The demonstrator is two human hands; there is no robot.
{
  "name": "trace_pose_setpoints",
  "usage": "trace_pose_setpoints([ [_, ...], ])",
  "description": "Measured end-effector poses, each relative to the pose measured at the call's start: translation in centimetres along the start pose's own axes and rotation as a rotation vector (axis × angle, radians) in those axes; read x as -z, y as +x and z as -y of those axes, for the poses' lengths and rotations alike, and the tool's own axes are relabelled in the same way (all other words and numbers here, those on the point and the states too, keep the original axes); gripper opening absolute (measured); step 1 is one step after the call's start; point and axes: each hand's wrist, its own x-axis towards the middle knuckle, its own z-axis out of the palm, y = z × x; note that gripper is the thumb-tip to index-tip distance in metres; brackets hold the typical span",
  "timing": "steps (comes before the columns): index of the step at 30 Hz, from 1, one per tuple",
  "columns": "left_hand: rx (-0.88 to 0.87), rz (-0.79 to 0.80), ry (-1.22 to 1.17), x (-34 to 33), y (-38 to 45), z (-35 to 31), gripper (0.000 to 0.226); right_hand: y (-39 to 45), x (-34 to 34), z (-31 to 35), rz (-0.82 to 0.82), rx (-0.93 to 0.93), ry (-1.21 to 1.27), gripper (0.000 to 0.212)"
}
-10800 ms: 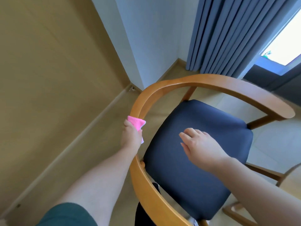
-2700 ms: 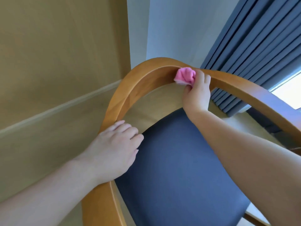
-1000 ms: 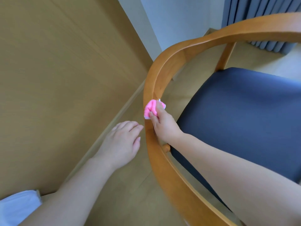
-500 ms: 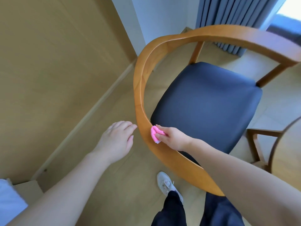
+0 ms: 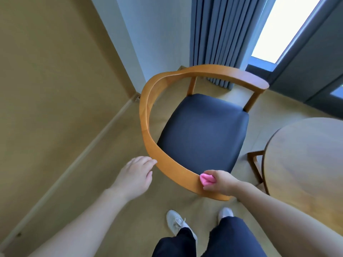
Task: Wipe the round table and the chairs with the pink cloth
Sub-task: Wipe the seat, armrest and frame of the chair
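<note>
Slid along the armrest (image 5: 178, 173), right-hand fingers (image 5: 209, 172) pinch pink cloth (image 5: 207, 179); left fingers (image 5: 146, 161) relaxed.

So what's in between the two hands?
In the head view, the wooden armrest of the chair runs between them: the left hand beside it, the right hand pressing the pink cloth on it.

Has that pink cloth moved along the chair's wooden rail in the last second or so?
Yes. The pink cloth, pinched in the right hand, has slid along the wooden rail from the curved back toward the near arm's end.
</note>
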Motion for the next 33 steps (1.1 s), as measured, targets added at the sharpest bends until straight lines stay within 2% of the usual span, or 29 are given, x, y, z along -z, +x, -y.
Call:
trace_pose_setpoints([
  [5,-0.043,-0.035,-0.014,1.0,-0.5,-2.8,0.042,-3.6,1.7,-1.3,-0.04,-0.052,0.195,0.036],
  [8,-0.055,-0.045,-0.071,1.6,-0.9,-5.0,0.043,-5.8,3.1,-0.3,-0.068,0.017,0.395,0.02],
  [10,-0.059,-0.037,-0.137,1.8,-1.3,-7.0,0.044,-7.8,4.1,0.8,-0.094,0.087,0.47,0.016],
  [12,-0.061,-0.012,-0.208,2.1,-1.8,-9.1,0.049,-9.8,4.8,2.2,-0.103,0.157,0.545,0.02],
  [16,-0.078,0.054,-0.378,2.9,-3.4,-12.8,0.073,-13.2,5.9,5.0,-0.094,0.301,0.681,0.026],
  [19,-0.057,-0.019,-0.445,3.8,-5.5,-14.8,0.079,-15.1,5.7,7.3,-0.114,0.365,0.743,0.034],
  [21,-0.027,-0.113,-0.462,4.2,-6.7,-15.5,0.072,-16.0,5.0,8.7,-0.133,0.394,0.741,0.041],
  [24,0.029,-0.199,-0.504,4.7,-7.7,-15.1,0.05,-16.7,3.7,10.3,-0.114,0.441,0.71,0.043],
  [27,0.048,-0.173,-0.611,5.2,-9.0,-13.1,0.042,-17.0,2.7,11.2,-0.096,0.444,0.695,0.039],
  [30,0.044,-0.176,-0.651,5.2,-10.4,-9.9,0.045,-16.7,1.6,12.2,-0.14,0.433,0.611,0.024],
  [33,0.056,-0.163,-0.667,4.9,-11.7,-6.1,0.057,-16.0,-0.1,14.4,-0.168,0.417,0.585,0.026],
])
